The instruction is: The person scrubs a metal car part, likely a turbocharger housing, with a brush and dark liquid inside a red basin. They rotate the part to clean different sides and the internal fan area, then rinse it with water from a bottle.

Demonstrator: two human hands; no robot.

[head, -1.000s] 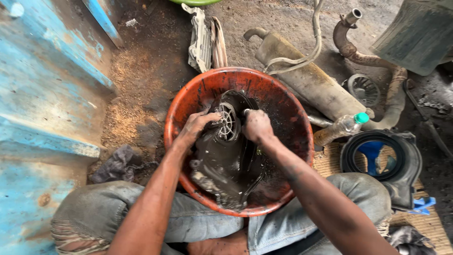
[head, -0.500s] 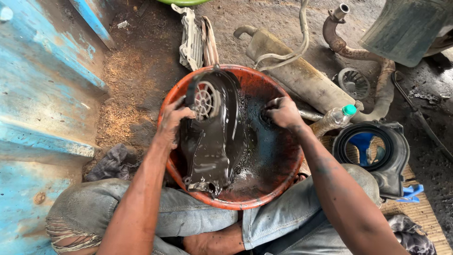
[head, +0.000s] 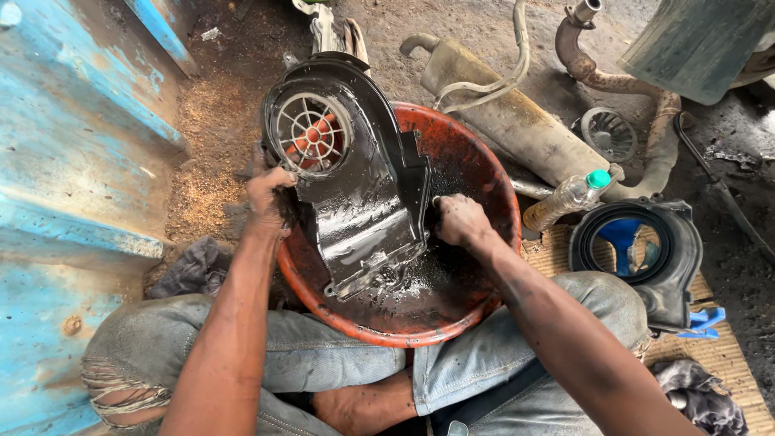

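A black plastic engine cover (head: 355, 178) with a round grilled opening is lifted out of an orange basin (head: 476, 169) and drips dark liquid. My left hand (head: 270, 194) grips the cover's left edge below the grille. On the cover's right edge my right hand (head: 458, 220) holds it over the basin's dirty liquid. The cover stands tilted, grille end up and away from me.
A blue metal wall (head: 73, 161) rises on the left. A rusty exhaust pipe (head: 517, 121), a plastic bottle with a green cap (head: 565, 198) and a black round housing (head: 638, 254) lie to the right. A grey rag (head: 190, 266) sits by my left knee.
The cover has been raised from the basin and swung up and left. My left hand moved to its left edge, my right hand to its right edge.
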